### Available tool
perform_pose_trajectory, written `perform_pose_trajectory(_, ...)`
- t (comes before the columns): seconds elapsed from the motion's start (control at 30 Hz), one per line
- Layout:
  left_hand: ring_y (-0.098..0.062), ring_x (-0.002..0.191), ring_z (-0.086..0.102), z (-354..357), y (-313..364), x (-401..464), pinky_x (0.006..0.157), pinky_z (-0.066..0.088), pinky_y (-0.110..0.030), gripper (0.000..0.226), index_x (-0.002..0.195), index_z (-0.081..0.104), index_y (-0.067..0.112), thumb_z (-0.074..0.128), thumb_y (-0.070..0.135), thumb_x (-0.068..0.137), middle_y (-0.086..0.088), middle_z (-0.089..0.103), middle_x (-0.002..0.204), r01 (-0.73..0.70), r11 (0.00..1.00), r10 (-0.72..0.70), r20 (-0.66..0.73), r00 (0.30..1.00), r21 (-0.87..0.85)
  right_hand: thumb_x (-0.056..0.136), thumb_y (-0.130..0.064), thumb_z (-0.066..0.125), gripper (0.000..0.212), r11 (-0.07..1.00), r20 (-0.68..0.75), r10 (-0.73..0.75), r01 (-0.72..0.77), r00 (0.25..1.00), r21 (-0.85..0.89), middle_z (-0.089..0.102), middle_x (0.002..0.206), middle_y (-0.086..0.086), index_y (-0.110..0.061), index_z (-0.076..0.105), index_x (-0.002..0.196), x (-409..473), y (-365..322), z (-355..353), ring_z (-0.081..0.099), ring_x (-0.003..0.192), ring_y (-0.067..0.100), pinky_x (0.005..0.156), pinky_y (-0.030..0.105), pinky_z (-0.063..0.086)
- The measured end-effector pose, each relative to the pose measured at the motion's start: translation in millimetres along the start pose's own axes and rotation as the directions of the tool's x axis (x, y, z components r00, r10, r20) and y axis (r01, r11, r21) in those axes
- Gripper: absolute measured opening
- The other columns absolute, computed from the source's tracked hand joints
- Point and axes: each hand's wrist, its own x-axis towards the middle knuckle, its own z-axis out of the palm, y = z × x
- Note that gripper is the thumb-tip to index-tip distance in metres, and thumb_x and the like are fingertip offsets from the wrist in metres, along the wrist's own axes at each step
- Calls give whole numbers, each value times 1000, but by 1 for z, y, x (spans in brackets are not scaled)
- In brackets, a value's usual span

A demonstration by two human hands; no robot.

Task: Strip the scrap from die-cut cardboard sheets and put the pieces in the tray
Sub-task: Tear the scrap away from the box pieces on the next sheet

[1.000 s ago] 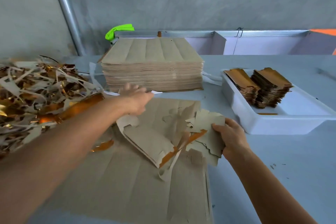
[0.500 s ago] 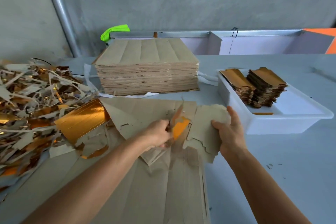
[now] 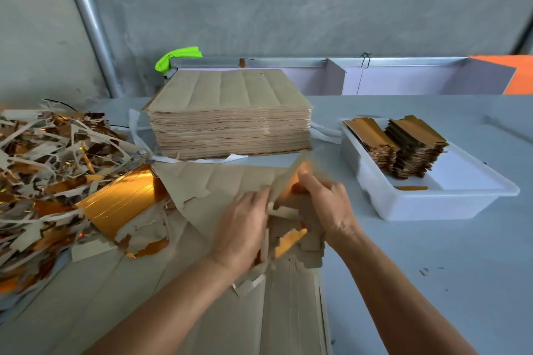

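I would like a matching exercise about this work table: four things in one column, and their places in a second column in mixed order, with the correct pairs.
Things
1. white tray
2. scrap heap
3. tall stack of uncut sheets
4. die-cut piece

Places
A. between the left hand and the right hand
B. far left of the table
C. right of the hands, with two piles of stripped pieces in it
D. centre back, beyond the hands

Pairs: 1-C, 2-B, 3-D, 4-A
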Motion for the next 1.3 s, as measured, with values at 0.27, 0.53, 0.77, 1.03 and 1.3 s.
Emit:
perform_pose_trajectory(0.27, -29, 61, 63, 0, -9, -12, 49, 53, -29, 47, 89, 73, 3, 74, -18, 48, -10, 63, 68, -100, 977, 101, 6, 995, 187, 84, -19, 68, 12, 991, -68, 96, -89, 993, 104, 72, 86, 12, -7, 67, 80, 7, 11, -9, 69, 83, 29, 75, 45, 58)
perform_pose_trajectory(0.53, -33, 79, 61, -18, -49, -6, 70, 47, -37, 24, 76, 68, 4, 47, -8, 78, -15, 61, 81, 14, 993, -35, 189, 981, 114, 87, -23, 67, 13, 997, -92, 43, -37, 995, 63, 73, 87, 8, -11, 69, 82, 13, 10, -32, 70, 78, 23, 72, 39, 59)
perform_pose_trajectory(0.77, -20, 126, 35, -27, -14, 19, 109, 28, -31, 63, 135, 47, 14, 58, 27, 74, -4, 42, 133, 60, 976, -54, 35, 998, -211, 89, -15, 58, 24, 844, 110, -139, 176, 984, -506, 65, 78, 15, 6, 63, 78, 0, -7, -1, 63, 73, 30, 67, 37, 53)
perform_pose_trajectory(1.03, -25, 115, 46, -24, 22, 43, 103, 33, -39, 13, 85, 78, 10, 74, 21, 81, -5, 63, 119, -1, 917, -33, -78, 996, -399, 91, -7, 50, 16, 671, 299, -293, 418, 908, -612, 59, 79, 14, -5, 55, 76, -7, -7, 18, 49, 73, 24, 63, 30, 39)
perform_pose_trajectory(1.3, -25, 91, 65, -29, -9, 45, 87, 44, -32, 29, 67, 66, 5, 57, 15, 93, -12, 71, 86, 319, 674, -473, -58, 879, -667, 85, -7, 67, 6, 941, 115, 224, -246, 968, 233, 72, 70, 3, -5, 66, 91, 13, 8, -4, 69, 64, 18, 50, 28, 54)
